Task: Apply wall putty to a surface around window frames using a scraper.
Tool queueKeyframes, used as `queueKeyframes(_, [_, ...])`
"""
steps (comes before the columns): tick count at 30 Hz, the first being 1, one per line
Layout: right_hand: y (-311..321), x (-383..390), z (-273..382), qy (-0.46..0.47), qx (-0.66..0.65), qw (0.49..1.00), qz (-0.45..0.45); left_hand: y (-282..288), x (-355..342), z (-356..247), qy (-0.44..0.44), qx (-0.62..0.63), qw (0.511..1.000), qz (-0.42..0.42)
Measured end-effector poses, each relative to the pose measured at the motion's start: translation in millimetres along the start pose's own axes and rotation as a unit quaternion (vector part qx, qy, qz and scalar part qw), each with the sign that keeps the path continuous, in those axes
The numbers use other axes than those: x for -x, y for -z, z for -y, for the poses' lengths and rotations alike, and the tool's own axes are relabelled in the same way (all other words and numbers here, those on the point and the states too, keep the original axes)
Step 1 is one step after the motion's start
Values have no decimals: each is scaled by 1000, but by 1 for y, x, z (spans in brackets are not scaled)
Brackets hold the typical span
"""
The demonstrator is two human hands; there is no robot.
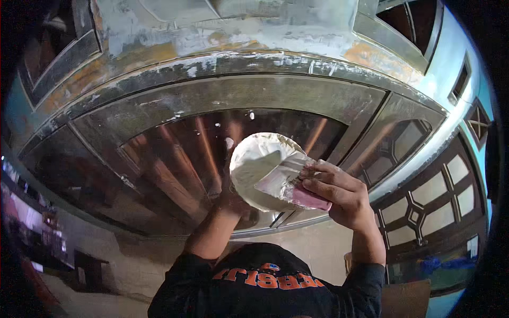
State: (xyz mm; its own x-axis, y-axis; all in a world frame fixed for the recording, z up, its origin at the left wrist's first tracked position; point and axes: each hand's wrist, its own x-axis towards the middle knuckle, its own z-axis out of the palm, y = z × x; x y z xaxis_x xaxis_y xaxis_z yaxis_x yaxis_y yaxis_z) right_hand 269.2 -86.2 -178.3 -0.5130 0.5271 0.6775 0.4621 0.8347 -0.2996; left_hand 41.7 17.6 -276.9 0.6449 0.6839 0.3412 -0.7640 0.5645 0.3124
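Observation:
A round tub (246, 139) of white putty (252, 172) is held up in front of my chest, its rim smeared. My left hand (232, 197) supports it from the left and below; most of its fingers are hidden behind the tub. In my right hand (339, 190) is a flat putty knife (313, 198) with a pink handle part, my fingers closed over it. White putty coats its wide blade, which reaches over the right part of the tub's opening.
Ahead stands a dark wooden door frame (228, 87) with slatted panels (180, 161). Above it, the wall (222, 32) is patched with white and orange. To the right are a dark panelled door (432, 201) and a blue wall (461, 40). Pale floor (297, 238) shows below.

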Motion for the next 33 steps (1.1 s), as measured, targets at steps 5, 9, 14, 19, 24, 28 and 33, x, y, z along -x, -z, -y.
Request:
queueKeyframes(5, [0, -11, -27, 61, -25, 997, 45, -10, 9, -9, 17, 51, 997, 47])
queueKeyframes(9, [-17, -25, -32, 82, -2, 993, 84, 11, 30, -26, -30, 103, 994, -20])
queueKeyframes(14, [-35, -32, -41, 122, 12, 984, 131, 12, 43, -27, -76, 111, 991, -4])
queueKeyframes(19, [-41, -41, -42, 144, 13, 976, 165, 18, 51, -37, -80, 26, 994, -70])
queueKeyframes(24, [-44, -44, -42, 130, -33, 980, 144, 61, 53, -31, -130, 21, 984, -121])
queueKeyframes(28, [-44, -46, -42, 117, -38, 977, 174, 67, 53, -35, -171, -166, 969, 61])
queueKeyframes(33, [-48, -45, -45, 113, -27, 978, 175, 50, 56, -35, -127, -352, 920, -116])
